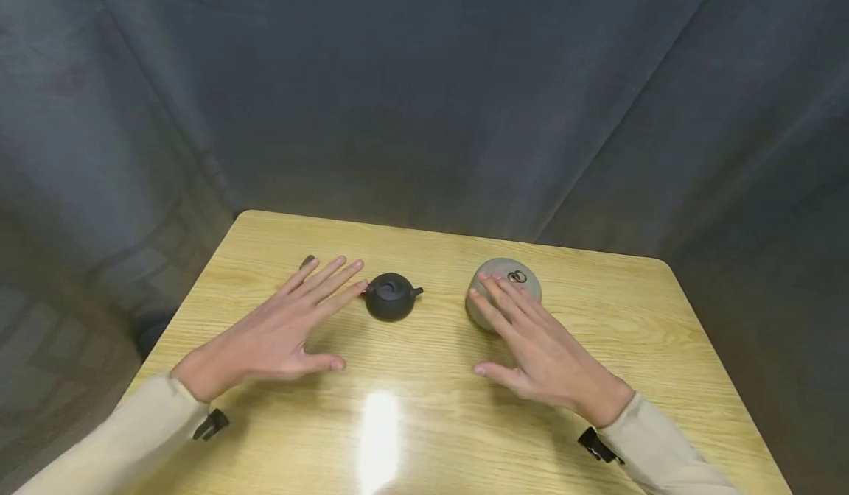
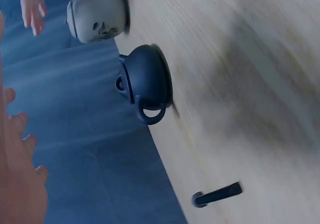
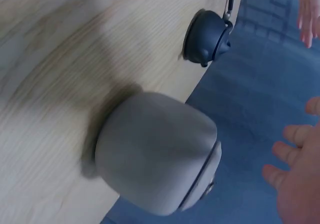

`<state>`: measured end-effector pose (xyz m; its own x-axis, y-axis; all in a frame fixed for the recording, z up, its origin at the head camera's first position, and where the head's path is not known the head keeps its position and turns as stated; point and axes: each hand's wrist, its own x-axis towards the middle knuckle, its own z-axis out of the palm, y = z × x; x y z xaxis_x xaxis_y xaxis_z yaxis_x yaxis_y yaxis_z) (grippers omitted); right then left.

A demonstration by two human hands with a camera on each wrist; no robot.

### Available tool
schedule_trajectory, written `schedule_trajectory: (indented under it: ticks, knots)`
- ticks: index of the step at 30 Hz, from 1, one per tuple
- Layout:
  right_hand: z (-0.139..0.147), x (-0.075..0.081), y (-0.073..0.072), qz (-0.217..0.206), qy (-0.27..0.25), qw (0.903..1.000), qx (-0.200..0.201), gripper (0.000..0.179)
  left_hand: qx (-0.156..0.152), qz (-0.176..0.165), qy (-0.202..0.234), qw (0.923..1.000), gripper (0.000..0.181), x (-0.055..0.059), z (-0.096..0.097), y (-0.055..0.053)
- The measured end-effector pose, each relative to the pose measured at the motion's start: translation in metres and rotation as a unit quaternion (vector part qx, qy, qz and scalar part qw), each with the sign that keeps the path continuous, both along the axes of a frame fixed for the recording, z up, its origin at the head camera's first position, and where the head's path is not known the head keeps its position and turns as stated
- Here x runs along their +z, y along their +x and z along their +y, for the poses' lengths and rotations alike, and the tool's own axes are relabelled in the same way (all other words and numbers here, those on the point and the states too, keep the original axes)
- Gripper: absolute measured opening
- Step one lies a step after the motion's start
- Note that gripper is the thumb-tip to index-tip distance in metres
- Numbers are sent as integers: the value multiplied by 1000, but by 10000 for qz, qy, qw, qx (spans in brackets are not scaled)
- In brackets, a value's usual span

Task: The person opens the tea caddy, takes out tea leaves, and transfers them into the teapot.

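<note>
Progress: teapot [image 1: 389, 300] and jar [image 3: 155, 151] both lidded, neither gripped; you can't tell from this whether handling is finished or unstarted
Your hands: left hand [image 1: 285, 336] and right hand [image 1: 544, 351] well apart, fingers extended, holding nothing
Teapot place: upright on the table [image 1: 597, 303], beside your left fingers
Teapot build: squat, matte black, looped handle
Jar build: rounded, smooth grey, linked rings [image 1: 517, 277] on top
Table finish: glossy pale woodgrain

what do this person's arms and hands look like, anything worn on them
The left sleeve and right sleeve are long, plain and cream-coloured, ending at the wrists. A small black piece sticks out by the left cuff, and another by the right; their details are unclear. The left hand and right hand wear no gloves.
</note>
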<state>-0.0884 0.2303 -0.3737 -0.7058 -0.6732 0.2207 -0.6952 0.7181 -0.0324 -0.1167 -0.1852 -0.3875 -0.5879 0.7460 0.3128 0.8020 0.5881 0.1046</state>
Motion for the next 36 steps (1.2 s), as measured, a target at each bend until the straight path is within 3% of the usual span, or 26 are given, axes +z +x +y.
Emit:
schedule_trajectory:
  ticks: [8, 17, 24, 36]
  knots:
    - [-12, -10, 0, -130, -246, 9996, -62, 95, 415, -530, 610, 9959, 104, -23, 1, 0]
    - [-26, -26, -1, -730, -954, 9921, -349, 95, 885, -1101, 1042, 9845, 98, -38, 9, 0]
    - [-39, -42, -2, -1574, -1754, 9696, -662, 93, 1184, -1398, 1356, 9737, 82, -49, 18, -5]
    - [-60, -67, -10, -2368, -2662, 9293, -969, 86, 1466, -1817, 1725, 9569, 75, -65, 33, -23]
